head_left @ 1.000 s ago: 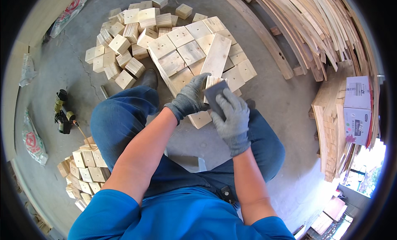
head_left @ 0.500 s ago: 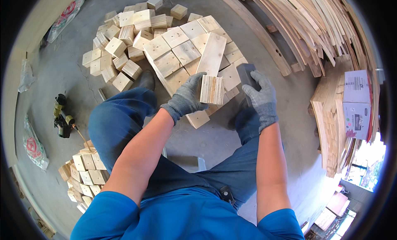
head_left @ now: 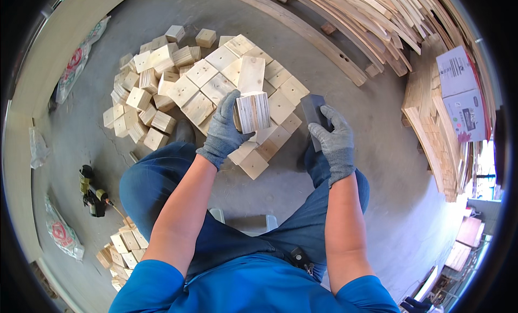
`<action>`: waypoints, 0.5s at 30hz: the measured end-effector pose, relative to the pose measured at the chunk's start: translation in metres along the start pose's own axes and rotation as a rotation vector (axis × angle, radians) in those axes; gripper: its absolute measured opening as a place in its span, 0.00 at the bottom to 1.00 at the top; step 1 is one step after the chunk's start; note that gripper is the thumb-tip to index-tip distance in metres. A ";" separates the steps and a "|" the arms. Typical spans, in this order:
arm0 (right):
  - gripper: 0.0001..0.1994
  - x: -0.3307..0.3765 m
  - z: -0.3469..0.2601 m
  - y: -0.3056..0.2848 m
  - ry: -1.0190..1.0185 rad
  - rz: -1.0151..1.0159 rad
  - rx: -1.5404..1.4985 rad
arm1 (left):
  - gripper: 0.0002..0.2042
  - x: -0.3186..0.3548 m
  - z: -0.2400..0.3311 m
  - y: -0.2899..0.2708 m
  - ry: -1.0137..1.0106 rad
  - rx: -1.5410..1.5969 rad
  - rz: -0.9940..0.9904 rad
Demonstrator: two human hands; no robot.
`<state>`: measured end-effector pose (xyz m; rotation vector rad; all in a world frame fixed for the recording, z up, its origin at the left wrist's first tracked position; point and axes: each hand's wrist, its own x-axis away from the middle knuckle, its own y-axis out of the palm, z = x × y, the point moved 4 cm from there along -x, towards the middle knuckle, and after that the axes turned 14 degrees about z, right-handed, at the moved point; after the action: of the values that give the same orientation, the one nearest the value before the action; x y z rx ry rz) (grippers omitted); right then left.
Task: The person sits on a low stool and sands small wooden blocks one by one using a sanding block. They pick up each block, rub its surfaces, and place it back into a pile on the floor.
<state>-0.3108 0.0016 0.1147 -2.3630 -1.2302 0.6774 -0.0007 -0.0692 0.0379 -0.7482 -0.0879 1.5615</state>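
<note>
Nearest are the blue shirt (head_left: 259, 286) and the two knees, spread wide, with the pale edge of a low box or seat (head_left: 271, 222) between the thighs; which of the two it is, I cannot tell.

A little farther, both hands wear grey knitted gloves. The left hand (head_left: 224, 132) is clamped on a wooden block (head_left: 253, 112), gripping it at its left side, with the thumb near the lower corner. The block's striped, layered face is turned toward the person; its depth runs away from the body, so I cannot tell which is its longest side. The right hand (head_left: 335, 132) has its fingers closed on the right edge of a dark grey slab (head_left: 312, 116). The slab's long axis points mostly away from the body, and its far end leans slightly left.

The main relation is sideways: the block lies to the left of the slab and of the right fingers, at about the same reach, with a clear gap between. The left hand is the nearer one to the block.

Just beyond the block, a short plank (head_left: 251, 74) lies on a close-set group of square blocks (head_left: 199, 73); whether block and plank touch is hidden. To the left is a loose heap of blocks (head_left: 140, 99). Farthest, at upper right, long boards (head_left: 372, 16) are piled.
</note>
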 end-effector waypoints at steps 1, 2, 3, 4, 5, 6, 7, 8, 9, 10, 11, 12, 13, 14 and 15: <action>0.29 -0.001 0.001 0.000 -0.005 0.005 -0.007 | 0.61 -0.002 -0.003 0.002 0.038 -0.039 0.010; 0.29 0.000 0.001 0.000 -0.020 0.010 0.012 | 0.61 0.000 -0.008 0.004 0.069 -0.081 0.022; 0.29 0.000 -0.001 0.000 -0.036 0.013 0.030 | 0.63 0.002 -0.013 0.005 0.084 -0.086 0.024; 0.29 0.000 -0.003 0.000 -0.053 0.015 0.049 | 0.63 0.004 -0.018 0.005 0.104 -0.102 0.038; 0.29 0.000 -0.003 0.000 -0.054 0.012 0.054 | 0.63 0.006 -0.019 0.005 0.123 -0.114 0.051; 0.29 0.000 -0.005 0.001 -0.056 0.009 0.058 | 0.64 0.008 -0.020 0.005 0.141 -0.128 0.065; 0.29 -0.001 -0.007 0.002 -0.058 0.004 0.062 | 0.63 0.012 -0.023 0.004 0.109 -0.118 0.050; 0.29 0.000 -0.008 0.000 -0.056 0.000 0.062 | 0.63 0.015 -0.018 0.004 0.068 -0.127 0.025; 0.29 0.000 -0.010 0.000 -0.055 -0.004 0.059 | 0.62 0.017 -0.009 0.000 0.028 -0.139 0.002; 0.29 0.000 -0.011 0.001 -0.055 -0.009 0.055 | 0.61 0.020 -0.004 -0.003 -0.012 -0.152 -0.021; 0.29 0.002 -0.013 0.003 -0.073 -0.016 0.044 | 0.59 0.024 -0.001 -0.006 0.033 -0.136 -0.006; 0.28 0.004 -0.014 0.007 -0.092 -0.022 0.033 | 0.57 0.028 0.001 -0.010 0.077 -0.120 0.008; 0.28 0.006 -0.015 0.010 -0.111 -0.029 0.022 | 0.56 0.031 0.002 -0.012 0.122 -0.103 0.022; 0.28 0.009 -0.017 0.014 -0.138 -0.046 0.019 | 0.53 0.034 -0.001 -0.013 0.128 -0.082 0.046; 0.28 0.013 -0.020 0.018 -0.166 -0.062 0.017 | 0.51 0.036 -0.004 -0.012 0.134 -0.061 0.070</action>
<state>-0.2817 0.0004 0.1180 -2.2824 -1.3552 0.8746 0.0139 -0.0353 0.0263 -0.9106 -0.0103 1.5765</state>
